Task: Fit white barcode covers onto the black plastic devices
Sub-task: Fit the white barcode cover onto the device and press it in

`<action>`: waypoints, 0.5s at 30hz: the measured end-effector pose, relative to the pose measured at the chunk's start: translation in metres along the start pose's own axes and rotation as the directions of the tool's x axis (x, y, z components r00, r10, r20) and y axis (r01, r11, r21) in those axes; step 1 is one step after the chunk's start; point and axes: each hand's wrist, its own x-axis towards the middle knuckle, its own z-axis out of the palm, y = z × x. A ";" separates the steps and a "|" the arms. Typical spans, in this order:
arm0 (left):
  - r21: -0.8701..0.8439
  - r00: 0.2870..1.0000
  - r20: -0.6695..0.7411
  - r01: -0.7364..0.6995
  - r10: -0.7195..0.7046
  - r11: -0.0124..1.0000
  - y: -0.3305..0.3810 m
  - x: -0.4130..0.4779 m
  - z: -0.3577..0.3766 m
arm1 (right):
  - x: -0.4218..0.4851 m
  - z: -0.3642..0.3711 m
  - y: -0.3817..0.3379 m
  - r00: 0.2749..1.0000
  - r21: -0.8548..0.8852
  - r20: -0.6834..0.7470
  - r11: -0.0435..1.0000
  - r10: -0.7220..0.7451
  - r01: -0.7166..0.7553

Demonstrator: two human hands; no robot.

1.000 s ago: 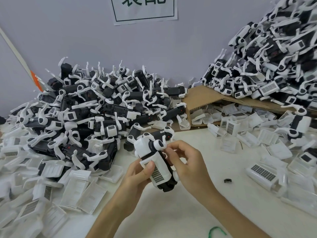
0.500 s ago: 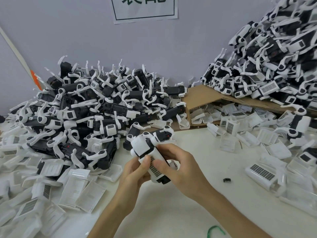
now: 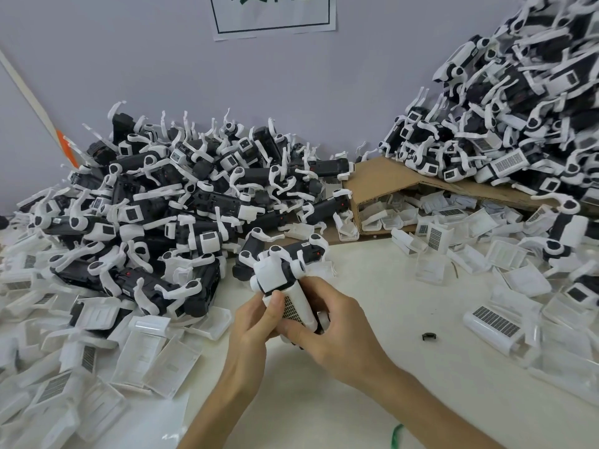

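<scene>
Both hands hold one black device [image 3: 285,273] above the white table [image 3: 372,286]: the left hand [image 3: 251,332] presses its thumb on the white barcode cover [image 3: 296,307], while the right hand [image 3: 337,325] curls its fingers [image 3: 312,286] around the cover's other side. Beyond the fingertips a heap of black devices [image 3: 181,202] lies to the left, with loose white covers [image 3: 155,354] beside the left hand. To the right of the right-hand fingers, well apart, sits a small black clip [image 3: 428,335].
</scene>
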 end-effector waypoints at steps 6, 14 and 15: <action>-0.025 0.996 0.088 0.022 -0.020 0.999 0.003 0.000 0.000 | 0.003 -0.004 0.001 0.997 -0.039 -0.057 0.998 -0.043 0.041; -0.030 0.997 0.066 0.044 -0.042 0.999 0.002 0.002 0.003 | 0.005 -0.007 0.005 0.996 -0.051 -0.073 0.997 -0.056 0.052; -0.029 0.997 0.063 0.044 -0.042 0.999 0.003 0.002 0.004 | 0.005 -0.007 0.005 0.996 -0.049 -0.073 0.997 -0.059 0.055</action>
